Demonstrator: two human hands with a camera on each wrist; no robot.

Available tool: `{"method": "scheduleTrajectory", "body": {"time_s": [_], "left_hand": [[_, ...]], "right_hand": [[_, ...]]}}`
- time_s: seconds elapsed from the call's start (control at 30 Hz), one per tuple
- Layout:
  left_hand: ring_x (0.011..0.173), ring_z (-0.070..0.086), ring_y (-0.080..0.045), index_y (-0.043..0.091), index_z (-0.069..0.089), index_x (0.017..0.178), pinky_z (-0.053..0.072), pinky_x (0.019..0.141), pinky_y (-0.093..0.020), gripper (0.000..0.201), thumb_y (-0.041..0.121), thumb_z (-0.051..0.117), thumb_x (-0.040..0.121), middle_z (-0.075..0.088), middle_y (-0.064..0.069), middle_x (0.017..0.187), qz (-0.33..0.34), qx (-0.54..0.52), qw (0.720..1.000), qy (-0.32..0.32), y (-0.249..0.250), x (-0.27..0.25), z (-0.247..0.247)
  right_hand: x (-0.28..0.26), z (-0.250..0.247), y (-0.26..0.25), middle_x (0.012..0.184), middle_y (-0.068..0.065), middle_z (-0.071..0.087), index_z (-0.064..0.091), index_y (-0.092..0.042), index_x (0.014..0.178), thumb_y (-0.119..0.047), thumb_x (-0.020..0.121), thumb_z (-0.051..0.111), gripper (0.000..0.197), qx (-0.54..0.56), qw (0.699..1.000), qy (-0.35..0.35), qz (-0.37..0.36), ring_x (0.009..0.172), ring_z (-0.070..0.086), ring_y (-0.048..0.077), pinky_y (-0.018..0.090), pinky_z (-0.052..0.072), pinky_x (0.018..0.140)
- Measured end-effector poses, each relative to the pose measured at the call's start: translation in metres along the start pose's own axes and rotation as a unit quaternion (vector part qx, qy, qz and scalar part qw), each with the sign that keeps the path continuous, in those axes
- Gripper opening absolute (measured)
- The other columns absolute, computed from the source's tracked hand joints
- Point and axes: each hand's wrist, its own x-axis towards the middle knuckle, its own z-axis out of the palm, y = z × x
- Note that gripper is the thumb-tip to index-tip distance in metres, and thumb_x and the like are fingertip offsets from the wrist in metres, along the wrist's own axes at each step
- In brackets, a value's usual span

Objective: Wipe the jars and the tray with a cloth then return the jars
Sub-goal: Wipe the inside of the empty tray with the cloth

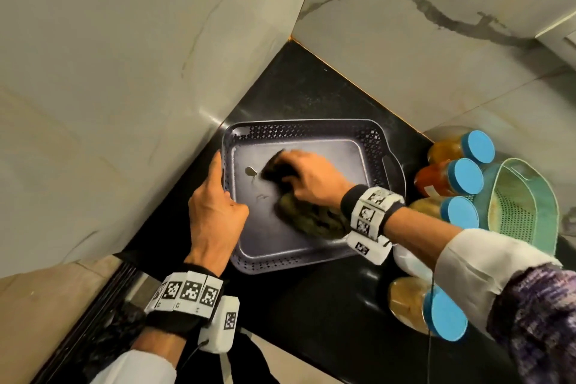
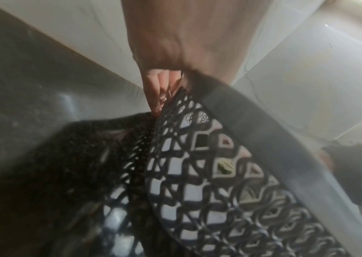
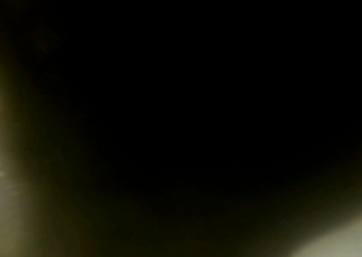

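A grey lattice-walled tray (image 1: 311, 125) sits on the black counter in the wall corner. My left hand (image 1: 226, 184) grips its left rim, thumb inside and fingers outside; the left wrist view shows the fingers (image 2: 154, 92) against the tray's lattice wall (image 2: 208, 165). My right hand (image 1: 290, 167) holds a dark green cloth (image 1: 311, 219) and presses it on the tray floor. A small speck (image 1: 251, 171) lies on the floor just left of the cloth. Several jars with blue lids (image 1: 464, 178) stand outside the tray, to its right. The right wrist view is dark.
A pale green perforated basket (image 1: 523, 203) stands at the far right behind the jars. Another blue-lidded jar (image 1: 427, 309) stands near the counter's front right, under my right forearm. Marble walls close off the left and back. The counter's front edge runs along the lower left.
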Motion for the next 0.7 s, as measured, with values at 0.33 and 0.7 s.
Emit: {"method": "scheduleTrajectory", "body": {"time_s": [0.33, 0.7], "left_hand": [[0.068, 0.059, -0.036, 0.020, 0.045, 0.159, 0.044, 0.068, -0.029, 0.098, -0.016, 0.057, 0.069, 0.064, -0.012, 0.076, -0.001, -0.006, 1.000, -0.005, 0.009, 0.006, 0.005], [0.077, 0.065, -0.046, 0.024, 0.045, 0.159, 0.040, 0.069, -0.027, 0.096, -0.012, 0.061, 0.072, 0.069, -0.024, 0.080, 0.014, -0.013, 1.000, -0.018, 0.007, 0.006, 0.004]], "right_hand": [[0.018, 0.001, 0.043, 0.114, 0.007, 0.072, 0.065, -0.017, 0.119, -0.017, 0.090, 0.070, 0.029, 0.092, 0.965, 0.171, 0.175, 0.105, 0.065, 0.027, 0.039, 0.051, 0.094], [0.054, 0.021, -0.016, 0.121, 0.011, 0.068, 0.066, -0.010, 0.124, -0.013, 0.093, 0.068, 0.031, 0.075, 0.991, 0.110, 0.016, 0.110, 0.063, 0.028, 0.038, 0.050, 0.094]]}}
